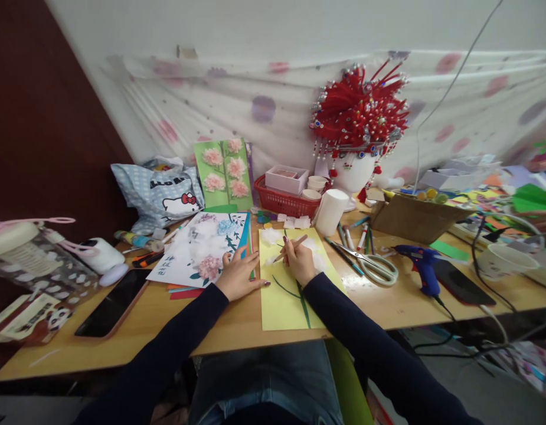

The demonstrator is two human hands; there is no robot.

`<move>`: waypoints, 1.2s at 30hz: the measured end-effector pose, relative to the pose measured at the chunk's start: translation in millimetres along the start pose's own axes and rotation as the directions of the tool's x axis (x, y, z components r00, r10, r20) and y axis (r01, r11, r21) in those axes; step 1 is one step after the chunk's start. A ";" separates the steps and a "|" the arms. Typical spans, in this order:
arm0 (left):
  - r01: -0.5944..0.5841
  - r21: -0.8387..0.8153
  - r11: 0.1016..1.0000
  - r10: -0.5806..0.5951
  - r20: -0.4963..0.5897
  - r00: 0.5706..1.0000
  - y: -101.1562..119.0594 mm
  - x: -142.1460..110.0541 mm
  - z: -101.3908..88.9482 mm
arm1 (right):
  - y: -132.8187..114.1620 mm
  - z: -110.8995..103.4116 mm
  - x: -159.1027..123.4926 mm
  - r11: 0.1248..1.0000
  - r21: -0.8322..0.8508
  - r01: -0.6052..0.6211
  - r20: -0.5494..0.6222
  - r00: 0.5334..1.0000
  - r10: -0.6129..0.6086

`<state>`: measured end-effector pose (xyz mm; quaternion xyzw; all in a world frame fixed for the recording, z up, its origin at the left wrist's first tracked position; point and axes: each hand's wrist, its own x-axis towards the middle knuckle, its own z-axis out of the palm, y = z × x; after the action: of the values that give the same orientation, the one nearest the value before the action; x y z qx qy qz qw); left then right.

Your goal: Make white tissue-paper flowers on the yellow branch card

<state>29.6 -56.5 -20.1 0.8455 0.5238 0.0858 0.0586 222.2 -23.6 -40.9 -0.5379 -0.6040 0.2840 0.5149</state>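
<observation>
My right hand (300, 264) is closed around a slim brown pen-like stick (280, 256), its lower end over the yellow sheet (277, 310). Green painted stems (288, 289) and white fluffy tufts (271, 237) show on that sheet; the hand and sleeve hide part of it. My left hand (239, 276) lies flat with fingers apart, between the yellow sheet and a white sheet (170, 276) with blue and pink flowers. Its fingers touch the edge of the coloured papers (245, 236) under the white sheet. White cotton (184, 245) rests on top of the flower sheet.
Scissors (374, 267), pens (346, 257), a white roll (332, 212) and a blue glue gun (423, 265) lie on the right. Behind are a red basket (285, 203) and a red beaded headdress (361, 112). A phone (113, 304) is on the left.
</observation>
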 end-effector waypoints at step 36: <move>-0.009 -0.040 0.999 0.011 0.042 0.999 -2.8 -0.2 0.0 | -0.2 4.9 1.0 0.993 0.110 0.041 -0.025 0.999 -0.039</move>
<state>27.1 -55.4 -20.7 0.8484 0.5163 0.0786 0.0862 217.6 -21.7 -42.0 -0.4996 -0.5921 0.3002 0.5565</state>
